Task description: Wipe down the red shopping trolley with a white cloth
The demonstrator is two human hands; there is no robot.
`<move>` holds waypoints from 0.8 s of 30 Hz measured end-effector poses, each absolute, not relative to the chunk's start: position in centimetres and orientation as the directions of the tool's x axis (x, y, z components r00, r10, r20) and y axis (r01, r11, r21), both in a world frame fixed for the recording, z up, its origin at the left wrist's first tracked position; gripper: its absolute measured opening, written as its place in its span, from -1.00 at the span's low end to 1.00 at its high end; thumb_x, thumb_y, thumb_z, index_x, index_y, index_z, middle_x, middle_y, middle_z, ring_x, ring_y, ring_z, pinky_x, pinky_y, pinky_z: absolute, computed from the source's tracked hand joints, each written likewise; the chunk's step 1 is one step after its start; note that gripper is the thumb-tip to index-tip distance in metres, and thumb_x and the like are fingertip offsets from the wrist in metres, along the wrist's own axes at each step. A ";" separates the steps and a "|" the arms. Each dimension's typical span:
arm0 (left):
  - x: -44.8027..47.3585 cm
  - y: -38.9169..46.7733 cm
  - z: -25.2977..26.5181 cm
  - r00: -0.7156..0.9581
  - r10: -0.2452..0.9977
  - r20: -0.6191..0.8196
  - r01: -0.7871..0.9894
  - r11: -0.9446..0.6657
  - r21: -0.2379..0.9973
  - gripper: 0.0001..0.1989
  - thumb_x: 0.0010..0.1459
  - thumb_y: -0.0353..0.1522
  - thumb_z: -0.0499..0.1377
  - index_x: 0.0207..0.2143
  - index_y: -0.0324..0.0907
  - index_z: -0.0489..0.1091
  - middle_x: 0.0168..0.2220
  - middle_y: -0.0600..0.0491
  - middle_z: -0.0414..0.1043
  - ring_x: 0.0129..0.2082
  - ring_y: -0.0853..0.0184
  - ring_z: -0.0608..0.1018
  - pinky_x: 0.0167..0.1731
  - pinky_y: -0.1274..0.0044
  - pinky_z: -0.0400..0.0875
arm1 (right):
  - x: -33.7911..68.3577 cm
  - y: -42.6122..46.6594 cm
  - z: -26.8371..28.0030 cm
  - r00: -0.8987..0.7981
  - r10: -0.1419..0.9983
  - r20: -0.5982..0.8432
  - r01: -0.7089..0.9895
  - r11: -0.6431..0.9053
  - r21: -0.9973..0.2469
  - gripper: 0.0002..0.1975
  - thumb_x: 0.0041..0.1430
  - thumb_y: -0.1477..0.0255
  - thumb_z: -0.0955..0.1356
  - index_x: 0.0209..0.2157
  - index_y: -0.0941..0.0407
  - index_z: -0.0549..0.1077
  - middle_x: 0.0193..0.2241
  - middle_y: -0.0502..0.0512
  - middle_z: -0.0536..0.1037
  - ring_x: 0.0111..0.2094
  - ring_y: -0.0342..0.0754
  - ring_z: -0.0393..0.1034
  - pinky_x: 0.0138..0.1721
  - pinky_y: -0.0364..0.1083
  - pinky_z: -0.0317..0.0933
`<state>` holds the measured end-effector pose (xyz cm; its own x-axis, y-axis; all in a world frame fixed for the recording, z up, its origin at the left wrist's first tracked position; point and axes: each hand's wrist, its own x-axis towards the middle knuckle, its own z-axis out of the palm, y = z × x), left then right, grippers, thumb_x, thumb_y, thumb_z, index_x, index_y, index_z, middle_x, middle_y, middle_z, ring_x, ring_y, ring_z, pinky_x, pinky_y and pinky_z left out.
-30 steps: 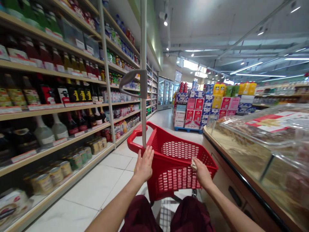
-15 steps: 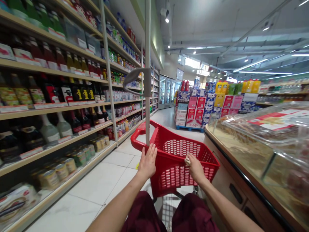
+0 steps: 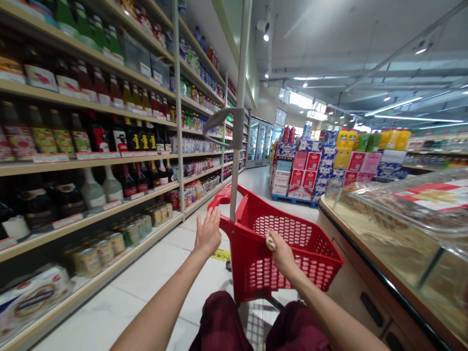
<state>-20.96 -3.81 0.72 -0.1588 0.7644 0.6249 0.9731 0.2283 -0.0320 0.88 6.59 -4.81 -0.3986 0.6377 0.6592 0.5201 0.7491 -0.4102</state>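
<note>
A red plastic shopping cart (image 3: 252, 258) with a perforated basket stands turned sideways before me. My left hand (image 3: 208, 235) is beside the cart's near left corner, fingers stretched up toward its red handle (image 3: 221, 196); whether the fingertips touch it I cannot tell. My right hand (image 3: 282, 252) is closed around a small crumpled off-white wad (image 3: 270, 242), perhaps tissue or cloth, at the basket's near rim. A grey pole (image 3: 239, 83) with a grey loop (image 3: 224, 129) rises from the cart's left end.
Shelves (image 3: 144, 160) of bottles and cans line the left. On the right runs a wooden counter (image 3: 351, 263) with clear covers, close to the cart. Stacked drink boxes (image 3: 303, 170) stand on a blue pallet ahead. A yellow floor sticker (image 3: 221, 255) lies left of the cart.
My left hand has moved left, off the cart's side toward the handle end. My right hand has shifted left along the rim with the wad. The view has swung slightly left.
</note>
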 end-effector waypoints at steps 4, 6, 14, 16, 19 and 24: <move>-22.8 -3.9 0.8 -0.135 0.816 0.561 0.979 0.198 -0.052 -0.34 -0.13 -0.55 -0.09 0.11 -0.22 -0.02 0.18 0.02 -0.11 0.18 0.27 -0.09 0.10 0.19 -0.22 | -6.9 4.4 -3.3 -0.463 0.504 0.729 0.382 0.856 -0.349 -0.39 -0.13 0.75 0.14 0.02 0.12 0.24 0.02 0.13 0.27 0.07 -0.08 0.08 0.07 -0.01 0.03; -23.2 -3.9 0.4 -0.105 0.817 0.567 0.984 0.169 -0.061 -0.32 -0.14 -0.56 -0.09 0.13 -0.23 -0.06 0.19 0.02 -0.16 0.18 0.28 -0.10 0.10 0.19 -0.22 | -8.6 3.3 -3.4 -0.472 0.429 0.770 0.334 0.895 -0.294 -0.44 -0.08 0.73 0.15 0.01 0.15 0.24 0.03 0.19 0.26 0.08 -0.03 0.07 0.06 0.04 0.03; -23.2 -4.0 -0.1 -0.103 0.817 0.568 0.985 0.165 -0.058 -0.29 -0.15 -0.61 -0.12 0.14 -0.25 -0.11 0.20 0.03 -0.24 0.19 0.31 -0.15 0.11 0.26 -0.18 | -7.2 2.5 11.9 -0.458 -0.007 0.889 0.183 0.978 0.102 -0.50 0.08 0.60 0.17 0.08 0.07 0.12 0.11 0.05 0.12 0.14 -0.04 -0.10 0.12 0.06 -0.12; -23.1 -4.2 0.1 -0.086 0.831 0.549 0.986 0.150 -0.072 -0.29 -0.15 -0.62 -0.13 0.14 -0.25 -0.11 0.20 0.02 -0.24 0.19 0.31 -0.14 0.11 0.25 -0.17 | -8.1 3.0 16.8 -0.471 -0.058 0.880 0.231 0.955 0.186 -0.53 0.12 0.60 0.14 0.08 0.05 0.13 0.12 -0.01 0.09 0.17 -0.04 -0.20 0.14 0.09 -0.23; -23.3 -4.2 0.3 -0.058 0.832 0.551 0.988 0.127 -0.089 -0.31 -0.14 -0.62 -0.13 0.14 -0.26 -0.10 0.20 0.01 -0.22 0.19 0.31 -0.14 0.10 0.25 -0.16 | -8.3 4.3 16.7 -0.635 -0.049 0.771 0.291 0.909 0.298 -0.55 0.10 0.65 0.15 0.04 0.12 0.19 0.09 0.07 0.17 0.16 -0.01 -0.19 0.14 0.09 -0.25; -23.4 -3.8 0.0 -0.048 0.819 0.572 0.991 0.111 -0.076 -0.35 -0.10 -0.60 -0.14 0.13 -0.27 -0.06 0.19 0.00 -0.18 0.18 0.31 -0.11 0.11 0.29 -0.14 | -6.0 5.3 6.4 -0.875 -0.119 0.469 0.139 0.867 0.479 -0.65 0.09 0.52 0.23 -0.04 0.14 0.30 -0.04 0.10 0.35 0.10 -0.02 0.02 0.11 0.00 -0.08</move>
